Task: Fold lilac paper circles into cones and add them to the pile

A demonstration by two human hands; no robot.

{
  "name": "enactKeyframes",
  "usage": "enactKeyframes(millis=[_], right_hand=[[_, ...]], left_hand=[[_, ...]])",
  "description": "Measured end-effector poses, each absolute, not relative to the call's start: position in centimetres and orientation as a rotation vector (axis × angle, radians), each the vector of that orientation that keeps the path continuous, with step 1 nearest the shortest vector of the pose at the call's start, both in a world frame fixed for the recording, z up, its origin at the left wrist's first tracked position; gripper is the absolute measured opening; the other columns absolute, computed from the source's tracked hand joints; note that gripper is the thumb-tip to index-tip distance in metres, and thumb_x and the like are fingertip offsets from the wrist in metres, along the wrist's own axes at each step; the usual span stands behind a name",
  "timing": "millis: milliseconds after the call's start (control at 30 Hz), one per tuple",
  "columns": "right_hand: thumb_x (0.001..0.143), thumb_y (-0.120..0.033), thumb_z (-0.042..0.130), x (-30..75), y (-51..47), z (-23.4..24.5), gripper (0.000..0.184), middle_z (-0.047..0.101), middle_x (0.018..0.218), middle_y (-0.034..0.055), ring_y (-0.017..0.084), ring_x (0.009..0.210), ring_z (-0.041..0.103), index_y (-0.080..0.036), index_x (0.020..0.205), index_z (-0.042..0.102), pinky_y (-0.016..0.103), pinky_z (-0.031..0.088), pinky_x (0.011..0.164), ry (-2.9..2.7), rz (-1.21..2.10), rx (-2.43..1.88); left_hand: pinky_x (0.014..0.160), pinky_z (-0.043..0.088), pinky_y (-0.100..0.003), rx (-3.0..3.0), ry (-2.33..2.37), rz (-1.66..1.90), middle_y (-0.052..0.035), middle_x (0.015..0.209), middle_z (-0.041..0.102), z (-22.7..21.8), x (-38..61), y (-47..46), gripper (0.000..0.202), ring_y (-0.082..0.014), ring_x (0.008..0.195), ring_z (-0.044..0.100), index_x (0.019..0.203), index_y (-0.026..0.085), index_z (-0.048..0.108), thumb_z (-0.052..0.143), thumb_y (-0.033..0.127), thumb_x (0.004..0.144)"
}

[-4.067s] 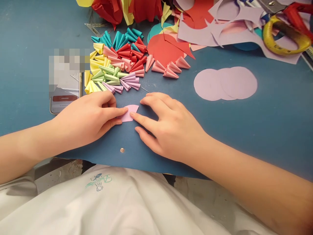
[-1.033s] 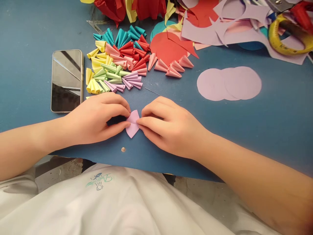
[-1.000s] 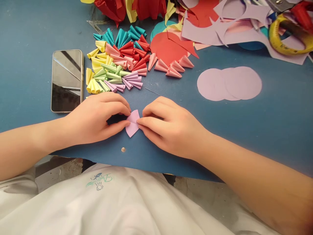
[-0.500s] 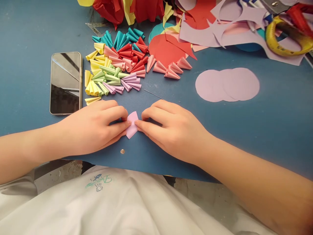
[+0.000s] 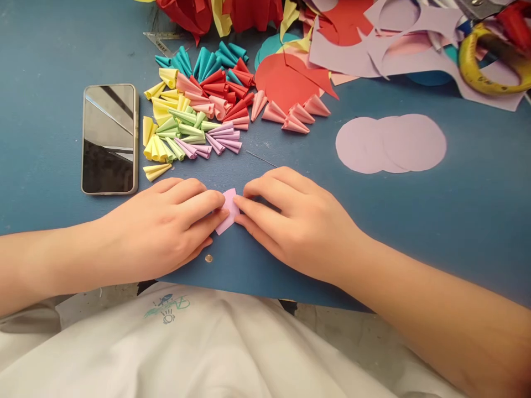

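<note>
A small folded piece of lilac paper (image 5: 229, 211) lies on the blue table (image 5: 456, 221) near its front edge. My left hand (image 5: 166, 226) pinches its left side with thumb and forefinger. My right hand (image 5: 298, 221) presses and pinches its right side with curled fingers. Only a small wedge of the paper shows between the fingertips. Behind the hands lies a pile of rolled paper cones (image 5: 194, 110) in teal, red, pink, yellow, green and lilac.
A phone (image 5: 109, 138) lies face up at the left. Two overlapping lilac paper circles (image 5: 390, 143) lie at the right. Paper scraps (image 5: 373, 44) and a yellow tape measure (image 5: 489, 61) crowd the back. A thin needle (image 5: 261, 159) lies just behind my right hand.
Both hands have closed further over the lilac paper, so less of it shows. My left hand has slid slightly right and toward me.
</note>
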State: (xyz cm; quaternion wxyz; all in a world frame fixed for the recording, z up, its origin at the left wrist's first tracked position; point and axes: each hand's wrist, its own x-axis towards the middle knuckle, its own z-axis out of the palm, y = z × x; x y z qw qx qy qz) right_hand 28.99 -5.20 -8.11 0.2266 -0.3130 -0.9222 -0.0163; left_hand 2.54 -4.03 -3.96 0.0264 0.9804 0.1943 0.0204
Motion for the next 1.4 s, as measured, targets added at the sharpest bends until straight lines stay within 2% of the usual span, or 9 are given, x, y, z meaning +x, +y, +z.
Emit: enactKeyframes(millis=[133, 267, 367, 500, 633, 833, 1000, 1233, 1400], right_hand=[[0.107, -0.011, 0.061, 29.0, -5.1, -8.2, 0.023, 0.081, 0.112, 0.0101, 0.024, 0.098, 0.068, -0.015, 0.095, 0.08, 0.038, 0.055, 0.074, -2.525, -0.103, -0.743], [0.107, -0.007, 0.061, 29.0, -5.4, -7.9, 0.026, 0.084, 0.111, 0.0097, 0.025, 0.1, 0.072, -0.015, 0.092, 0.081, 0.038, 0.056, 0.073, -2.549, -0.11, -0.682], [0.106, -0.006, 0.061, 29.1, -5.7, -7.5, 0.022, 0.085, 0.117, 0.0115, 0.028, 0.105, 0.075, -0.009, 0.105, 0.083, 0.04, 0.059, 0.073, -2.574, -0.089, -0.716], [0.103, -0.003, 0.063, 29.1, -6.4, -7.5, 0.024, 0.084, 0.127, 0.0106, 0.036, 0.117, 0.077, -0.006, 0.119, 0.081, 0.046, 0.067, 0.082, -2.58, -0.037, -0.816], [0.101, 0.0, 0.064, 29.1, -6.9, -8.0, 0.028, 0.083, 0.133, 0.009, 0.046, 0.129, 0.074, -0.012, 0.12, 0.081, 0.057, 0.069, 0.093, -2.517, 0.006, -0.878], [0.1, 0.002, 0.062, 29.0, -7.1, -8.2, 0.03, 0.081, 0.137, 0.0141, 0.049, 0.129, 0.074, -0.013, 0.118, 0.08, 0.062, 0.07, 0.089, -2.532, 0.037, -0.87], [0.101, 0.002, 0.057, 29.0, -7.0, -8.1, 0.032, 0.08, 0.139, 0.0121, 0.048, 0.135, 0.071, -0.017, 0.11, 0.081, 0.067, 0.069, 0.096, -2.566, 0.112, -0.886], [0.102, 0.001, 0.058, 29.4, -7.4, -8.3, 0.042, 0.076, 0.145, 0.0147, 0.05, 0.141, 0.067, -0.017, 0.137, 0.074, 0.071, 0.067, 0.101, -2.561, 0.17, -0.872], [0.1, 0.001, 0.058, 29.7, -7.1, -7.7, 0.028, 0.077, 0.142, 0.0168, 0.049, 0.136, 0.07, -0.014, 0.109, 0.08, 0.063, 0.068, 0.097, -2.607, 0.104, -0.829]], left_hand=[[0.088, 0.059, -0.048, 3.059, 0.588, 0.041, -0.0161, 0.124, 0.075, -3.8, 2.6, -4.4, 0.036, -0.0337, 0.108, 0.068, 0.134, 0.006, 0.072, 0.053, 0.028, 0.111], [0.087, 0.058, -0.048, 3.058, 0.605, 0.07, -0.0154, 0.121, 0.077, -3.7, 2.5, -4.4, 0.036, -0.0335, 0.108, 0.069, 0.129, 0.006, 0.074, 0.054, 0.03, 0.111], [0.087, 0.058, -0.047, 3.027, 0.648, 0.044, -0.0157, 0.121, 0.076, -3.6, 2.5, -4.4, 0.034, -0.0325, 0.106, 0.07, 0.123, 0.009, 0.076, 0.053, 0.03, 0.111], [0.089, 0.057, -0.049, 2.955, 0.731, -0.005, -0.0186, 0.13, 0.073, -3.3, 2.5, -4.7, 0.036, -0.0351, 0.111, 0.067, 0.131, 0.011, 0.073, 0.056, 0.033, 0.108], [0.092, 0.057, -0.051, 2.874, 0.777, -0.084, -0.0207, 0.134, 0.069, -2.8, 2.5, -4.9, 0.038, -0.0376, 0.115, 0.066, 0.133, 0.011, 0.071, 0.061, 0.034, 0.104], [0.096, 0.056, -0.052, 2.85, 0.738, -0.044, -0.0207, 0.136, 0.066, -2.7, 2.1, -4.4, 0.044, -0.0373, 0.114, 0.065, 0.137, 0.012, 0.07, 0.061, 0.039, 0.104], [0.098, 0.056, -0.052, 2.852, 0.72, -0.048, -0.0205, 0.136, 0.066, -3.0, 2.0, -4.2, 0.044, -0.0364, 0.112, 0.065, 0.137, 0.012, 0.07, 0.058, 0.04, 0.105], [0.097, 0.057, -0.053, 2.828, 0.722, -0.094, -0.0204, 0.141, 0.065, -2.8, 1.8, -4.0, 0.047, -0.036, 0.112, 0.065, 0.142, 0.015, 0.071, 0.057, 0.042, 0.106], [0.096, 0.058, -0.051, 2.759, 0.746, 0.023, -0.0192, 0.133, 0.069, -3.3, 1.8, -3.3, 0.038, -0.0324, 0.107, 0.068, 0.133, 0.015, 0.077, 0.057, 0.035, 0.107]])
